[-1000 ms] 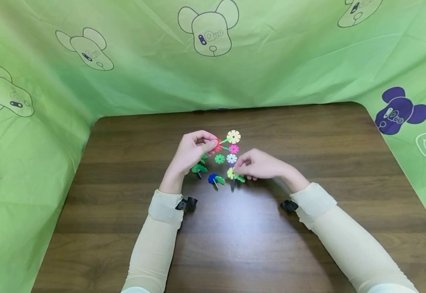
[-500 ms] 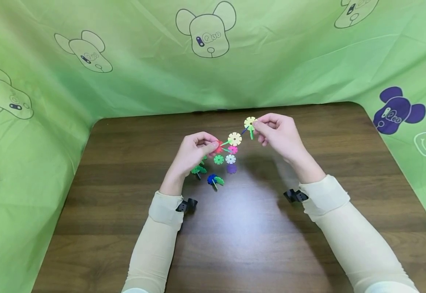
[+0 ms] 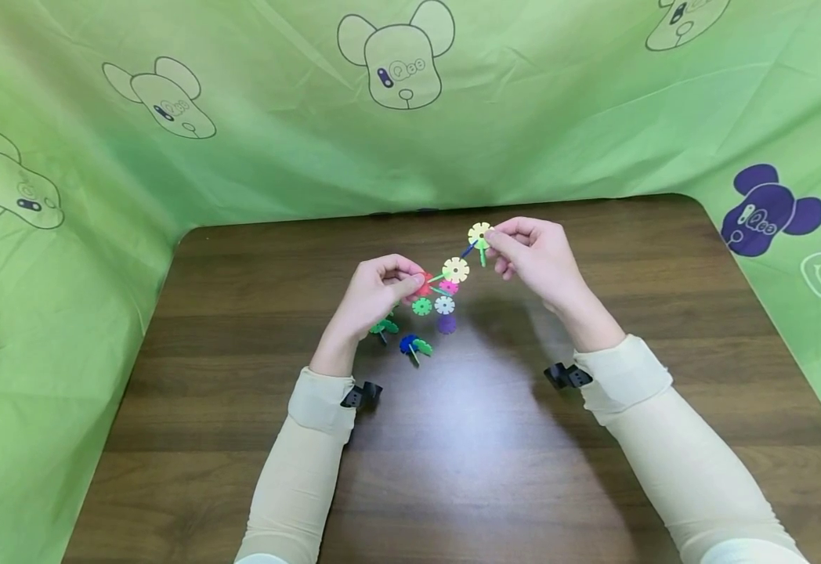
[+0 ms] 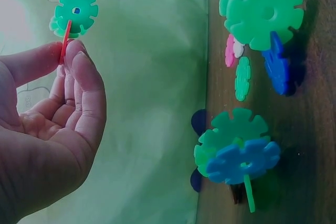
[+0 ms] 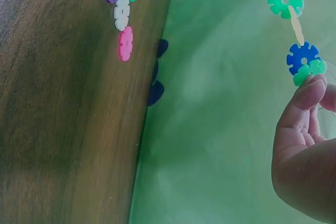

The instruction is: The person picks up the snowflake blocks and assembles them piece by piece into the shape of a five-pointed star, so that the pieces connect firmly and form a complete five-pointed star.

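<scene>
My left hand point(image 3: 381, 294) pinches a red notched disc point(image 3: 424, 284) between thumb and fingers. Two green discs branch from the red one, and a cream flower-shaped disc point(image 3: 456, 270) is slotted on the end of one. My right hand point(image 3: 533, 254) pinches a yellow notched disc point(image 3: 479, 235) with a green disc point(image 3: 483, 257) and a blue disc point(image 5: 303, 56) fitted to it. The blue disc's edge meets the rim of the cream disc, so the two pieces line up between my hands, raised above the table.
Loose on the wooden table point(image 3: 481, 486) lie green point(image 3: 421, 306), pink point(image 3: 449, 287), white point(image 3: 444, 305) and purple point(image 3: 446, 323) discs. Joined blue-and-green pieces point(image 3: 410, 345) stand nearer me, with another green cluster point(image 3: 384, 327) by my left wrist. A green printed curtain point(image 3: 276, 157) surrounds the table.
My right hand has lifted the yellow disc piece off the table and carried it forward to the cream disc. The left hand has stayed nearly in place, holding the red disc.
</scene>
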`<state>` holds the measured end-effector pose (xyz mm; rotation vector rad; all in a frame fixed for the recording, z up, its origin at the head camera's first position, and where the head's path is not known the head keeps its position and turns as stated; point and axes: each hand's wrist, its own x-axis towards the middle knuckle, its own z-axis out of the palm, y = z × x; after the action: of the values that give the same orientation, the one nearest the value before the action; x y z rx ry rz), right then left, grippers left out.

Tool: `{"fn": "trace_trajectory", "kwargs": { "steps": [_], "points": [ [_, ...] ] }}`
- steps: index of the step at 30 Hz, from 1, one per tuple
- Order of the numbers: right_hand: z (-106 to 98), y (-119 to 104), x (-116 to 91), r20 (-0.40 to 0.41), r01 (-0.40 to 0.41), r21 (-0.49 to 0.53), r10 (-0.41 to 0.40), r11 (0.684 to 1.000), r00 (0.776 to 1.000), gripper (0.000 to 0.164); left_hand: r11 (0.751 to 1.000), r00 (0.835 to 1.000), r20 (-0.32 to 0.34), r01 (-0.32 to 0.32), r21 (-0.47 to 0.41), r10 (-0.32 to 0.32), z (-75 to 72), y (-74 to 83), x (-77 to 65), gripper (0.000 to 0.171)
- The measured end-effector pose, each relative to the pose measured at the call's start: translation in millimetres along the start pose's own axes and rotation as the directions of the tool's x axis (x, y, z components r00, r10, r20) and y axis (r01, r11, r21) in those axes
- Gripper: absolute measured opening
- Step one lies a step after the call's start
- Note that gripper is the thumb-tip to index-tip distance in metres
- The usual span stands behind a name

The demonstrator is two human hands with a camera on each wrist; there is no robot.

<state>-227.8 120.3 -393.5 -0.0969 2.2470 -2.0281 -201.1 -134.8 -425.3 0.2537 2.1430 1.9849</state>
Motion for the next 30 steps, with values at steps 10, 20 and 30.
{"fn": "trace_trajectory", "kwargs": {
  "steps": [10, 20, 30],
  "points": [
    [1.5, 0.5, -3.2, 0.005, 0.009, 0.013, -0.009, 1.000, 1.000, 0.014, 0.999, 1.000, 0.003, 0.023, -0.028, -0.023, 4.6, -1.3, 0.7, 0.006],
    [-0.5, 1.0, -4.2, 0.011, 0.021, -0.021, -0.021, 1.000, 1.000, 0.014, 0.998, 1.000, 0.005, 0.019, -0.055, -0.019, 5.7, -0.8, 0.5, 0.005],
    [-0.7, 2.6, -5.8, 0.069, 0.006, -0.072, -0.001, 0.997, 0.998, 0.020, 0.987, 0.996, 0.050, 0.078, -0.137, -0.072, 4.8, 0.3, -0.4, 0.004]
  ]
}}
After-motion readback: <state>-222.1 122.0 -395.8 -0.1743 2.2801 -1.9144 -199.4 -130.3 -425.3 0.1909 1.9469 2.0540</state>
